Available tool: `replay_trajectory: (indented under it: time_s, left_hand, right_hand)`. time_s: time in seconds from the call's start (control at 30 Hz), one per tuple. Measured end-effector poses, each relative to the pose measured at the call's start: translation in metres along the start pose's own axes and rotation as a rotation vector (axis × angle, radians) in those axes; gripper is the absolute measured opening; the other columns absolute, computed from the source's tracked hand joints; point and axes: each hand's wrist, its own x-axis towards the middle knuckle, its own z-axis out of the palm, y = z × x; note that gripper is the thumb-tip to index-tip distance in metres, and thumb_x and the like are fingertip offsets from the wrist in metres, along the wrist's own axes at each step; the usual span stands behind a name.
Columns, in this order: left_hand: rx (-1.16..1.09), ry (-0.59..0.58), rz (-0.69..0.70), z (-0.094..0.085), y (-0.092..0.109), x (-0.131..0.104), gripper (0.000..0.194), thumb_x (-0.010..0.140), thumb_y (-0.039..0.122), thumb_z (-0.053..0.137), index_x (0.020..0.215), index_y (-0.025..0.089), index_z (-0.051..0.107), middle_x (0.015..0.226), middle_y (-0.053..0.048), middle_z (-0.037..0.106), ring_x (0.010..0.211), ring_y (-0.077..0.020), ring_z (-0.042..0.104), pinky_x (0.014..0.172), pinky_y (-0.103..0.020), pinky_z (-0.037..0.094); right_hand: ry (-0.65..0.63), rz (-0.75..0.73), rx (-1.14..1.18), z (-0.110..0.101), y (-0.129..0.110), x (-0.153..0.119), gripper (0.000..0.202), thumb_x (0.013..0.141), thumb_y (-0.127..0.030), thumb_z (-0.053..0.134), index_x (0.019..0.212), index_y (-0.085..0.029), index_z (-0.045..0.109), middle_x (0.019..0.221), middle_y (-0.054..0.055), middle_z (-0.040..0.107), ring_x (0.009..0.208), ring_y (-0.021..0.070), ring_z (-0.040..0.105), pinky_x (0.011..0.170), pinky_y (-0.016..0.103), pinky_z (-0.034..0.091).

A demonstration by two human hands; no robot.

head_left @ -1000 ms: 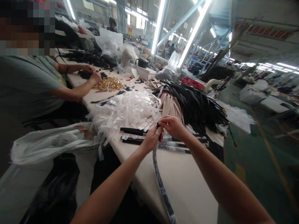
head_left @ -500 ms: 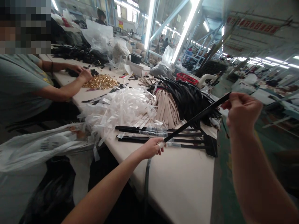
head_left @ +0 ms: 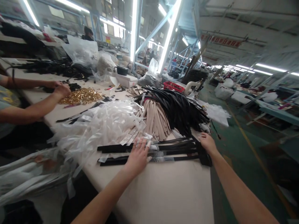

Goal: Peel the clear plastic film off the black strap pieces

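Note:
Several long black straps (head_left: pixel 179 158) lie side by side across the table, with clear wrapping around their middles. My left hand (head_left: pixel 138 155) rests flat on them, fingers spread, near the wrapped parts. At their right end, my right hand (head_left: pixel 208 143) has its fingers curled at the end of the upper black strap (head_left: pixel 184 140); part of the grip is hidden. Just below that hand, a wider black piece (head_left: pixel 205 155) lies across the strap ends. Behind the straps are a bundle of beige strips (head_left: pixel 155 119) and a heap of black strips (head_left: pixel 179 109).
A pile of white translucent strips (head_left: pixel 107 121) covers the table's left part. Farther left, a co-worker's hands (head_left: pixel 62 88) work beside small gold-coloured pieces (head_left: pixel 81 95). A red basket (head_left: pixel 173 86) and a white box (head_left: pixel 126 80) stand behind. The table's right edge (head_left: pixel 212 193) borders the green floor.
The black strap stretched between my raised hands has come down onto the others. My left hand has let go and flattened; my right hand has moved down and left. The view has turned right.

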Motion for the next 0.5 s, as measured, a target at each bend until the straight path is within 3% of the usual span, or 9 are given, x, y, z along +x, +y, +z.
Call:
replay_trajectory:
  time_s: [0.1,0.17,0.33,0.5]
  left_hand:
    - [-0.013,0.037,0.016,0.034,0.014,-0.011,0.058,0.087,0.028,0.055,0.143,0.019,0.044,0.155,-0.012,0.037,0.147,-0.0304,0.022,0.12,-0.052,0.014]
    - [-0.038,0.032,-0.002,0.044,0.019,-0.017,0.062,0.086,0.019,0.051,0.147,0.018,0.038,0.157,-0.012,0.032,0.148,-0.0288,0.019,0.12,-0.051,0.015]
    - [-0.17,0.015,-0.03,0.038,0.017,-0.021,0.064,0.082,0.012,0.048,0.146,0.015,0.039,0.155,-0.014,0.036,0.148,-0.028,0.019,0.122,-0.052,0.015]
    - [-0.314,0.028,-0.065,0.035,0.012,-0.022,0.059,0.081,0.012,0.048,0.14,0.018,0.045,0.145,-0.014,0.048,0.144,-0.029,0.029,0.121,-0.056,0.018]
  right_hand:
    - [-0.081,-0.077,-0.062,0.045,-0.017,0.021,0.021,0.076,-0.026,0.063,0.092,-0.016,0.073,0.088,0.012,0.075,0.082,0.0231,0.07,0.078,0.03,0.052]
    - [-0.079,-0.133,-0.104,0.065,-0.036,0.047,0.026,0.083,-0.028,0.058,0.101,-0.016,0.072,0.096,0.012,0.075,0.089,0.0221,0.069,0.084,0.029,0.049]
    - [0.0,-0.186,-0.227,0.09,-0.08,0.11,0.047,0.087,-0.031,0.056,0.127,-0.005,0.056,0.118,0.025,0.063,0.108,0.03,0.06,0.094,0.039,0.042]
    - [-0.019,-0.188,-0.327,0.109,-0.099,0.129,0.035,0.087,-0.025,0.055,0.104,0.004,0.066,0.101,0.036,0.065,0.102,0.0397,0.062,0.085,0.046,0.041]
